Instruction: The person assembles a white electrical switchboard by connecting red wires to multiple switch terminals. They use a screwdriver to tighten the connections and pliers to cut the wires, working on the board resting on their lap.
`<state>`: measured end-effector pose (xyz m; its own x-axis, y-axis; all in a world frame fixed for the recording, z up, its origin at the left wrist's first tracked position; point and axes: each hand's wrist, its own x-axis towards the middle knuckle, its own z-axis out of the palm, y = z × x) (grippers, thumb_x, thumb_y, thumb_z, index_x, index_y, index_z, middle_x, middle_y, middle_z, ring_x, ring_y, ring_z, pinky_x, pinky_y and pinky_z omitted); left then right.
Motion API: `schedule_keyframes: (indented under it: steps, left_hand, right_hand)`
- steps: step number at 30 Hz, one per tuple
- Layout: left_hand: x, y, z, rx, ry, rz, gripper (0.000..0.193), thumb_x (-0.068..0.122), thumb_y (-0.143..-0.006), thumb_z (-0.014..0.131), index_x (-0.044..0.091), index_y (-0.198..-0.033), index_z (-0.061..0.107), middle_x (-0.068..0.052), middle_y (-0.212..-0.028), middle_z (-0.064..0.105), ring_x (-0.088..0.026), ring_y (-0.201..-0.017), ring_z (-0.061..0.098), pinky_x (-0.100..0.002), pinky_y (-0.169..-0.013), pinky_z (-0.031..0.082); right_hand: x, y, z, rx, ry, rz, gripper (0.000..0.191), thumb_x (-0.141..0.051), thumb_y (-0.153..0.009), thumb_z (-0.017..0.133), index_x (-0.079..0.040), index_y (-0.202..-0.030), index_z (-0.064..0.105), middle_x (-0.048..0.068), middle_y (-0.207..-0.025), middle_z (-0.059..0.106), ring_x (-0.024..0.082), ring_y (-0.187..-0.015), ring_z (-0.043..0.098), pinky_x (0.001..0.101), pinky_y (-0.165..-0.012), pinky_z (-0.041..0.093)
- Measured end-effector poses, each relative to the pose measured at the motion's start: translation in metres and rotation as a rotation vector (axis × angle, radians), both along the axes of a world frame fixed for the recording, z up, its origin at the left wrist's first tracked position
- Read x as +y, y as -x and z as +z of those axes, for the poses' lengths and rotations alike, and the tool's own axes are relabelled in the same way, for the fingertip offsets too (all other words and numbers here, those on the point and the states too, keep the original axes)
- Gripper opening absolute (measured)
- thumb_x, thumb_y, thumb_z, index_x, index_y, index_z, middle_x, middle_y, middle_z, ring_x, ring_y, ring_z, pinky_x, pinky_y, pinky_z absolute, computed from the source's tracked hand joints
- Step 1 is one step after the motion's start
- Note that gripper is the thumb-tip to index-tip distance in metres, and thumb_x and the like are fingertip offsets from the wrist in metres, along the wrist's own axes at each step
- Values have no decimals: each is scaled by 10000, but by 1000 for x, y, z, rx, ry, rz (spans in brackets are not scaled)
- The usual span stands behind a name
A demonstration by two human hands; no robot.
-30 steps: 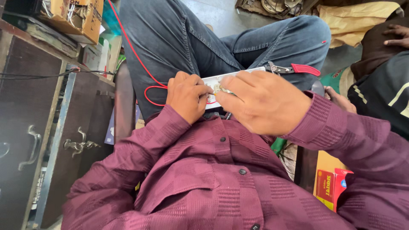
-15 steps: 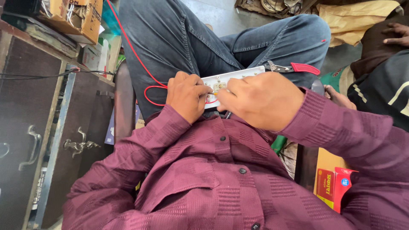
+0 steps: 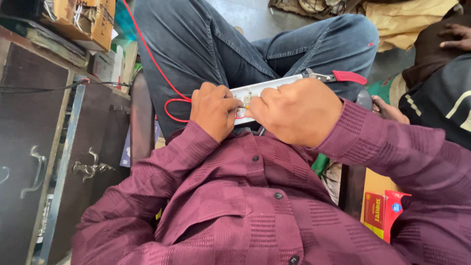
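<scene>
Seated and bent over the work, a person in a maroon checked shirt (image 3: 255, 216) and blue jeans (image 3: 216, 44) holds a long white switch board (image 3: 265, 88) across the lap, just above the shirt's collar line as seen from the head camera. Both hands close on the near end of the board: the left hand (image 3: 213, 110) is curled around its left end with fingers folded tight against it, and the right hand (image 3: 297, 113) is pressed over the board beside it, knuckles up, its fingertips meeting the left hand's at a small metal part on the board's face that is too small to make out. The two hands touch each other there. A red wire (image 3: 157, 66) runs down from the top edge and loops just left of the board, behind the left hand. Beyond the board's far right end lies a pair of pliers with a red handle (image 3: 343, 76), resting on the right knee. Well to the left of the board stands a dark wooden cabinet (image 3: 34, 147) with metal handles, a cardboard box (image 3: 86, 22) on top. Below and to the right of the board, by the sleeve, sits a small red carton (image 3: 385, 213). Another person's hand (image 3: 456, 34) rests well to the right, at the upper corner.
</scene>
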<state>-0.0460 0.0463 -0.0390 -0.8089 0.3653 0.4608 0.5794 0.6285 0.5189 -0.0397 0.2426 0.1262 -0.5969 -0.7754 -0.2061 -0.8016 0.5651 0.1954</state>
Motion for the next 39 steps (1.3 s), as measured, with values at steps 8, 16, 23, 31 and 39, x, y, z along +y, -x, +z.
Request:
schedule_keyframes:
  steps: [8,16,23,31,39]
  left_hand:
    - [0,1,-1,16,13,-2,113,133,-813,739,193,-890,796,32,-932,649,-260,-944,545,-432,-769,378]
    - [1,1,-4,4,3,2,113,136,-808,740,199,-884,796,39,-926,649,-256,-948,549,-436,-780,377]
    - [1,1,-6,18,23,-4,140,123,-801,735,197,-898,804,30,-932,648,-258,-942,546,-437,-774,374]
    - [1,-2,-6,-3,15,5,146,98,-792,730,187,-885,800,30,-914,647,-264,-933,545,-433,-781,381]
    - [-22,-6,47,47,-266,-1,449,-30,-901,671,51,-1343,665,-160,-1265,637,-347,-1196,577,-487,-1049,465]
  right_hand:
    - [-2,-6,-2,-1,115,93,220,-283,-1011,558,-86,-918,588,84,-876,572,224,-748,665,362,-608,534]
    - [-3,-8,-7,-44,294,182,130,-182,-851,598,-54,-834,589,97,-812,573,221,-583,646,375,-487,512]
    - [7,-10,-9,25,406,101,125,-176,-860,592,-52,-868,597,97,-801,597,260,-679,675,362,-546,527]
    - [27,-5,-27,-27,223,-116,190,-257,-905,641,-94,-806,651,95,-690,673,278,-606,682,412,-503,515]
    - [99,-38,-36,158,778,-409,182,-139,-990,699,-49,-1148,692,152,-943,688,346,-873,666,426,-784,530]
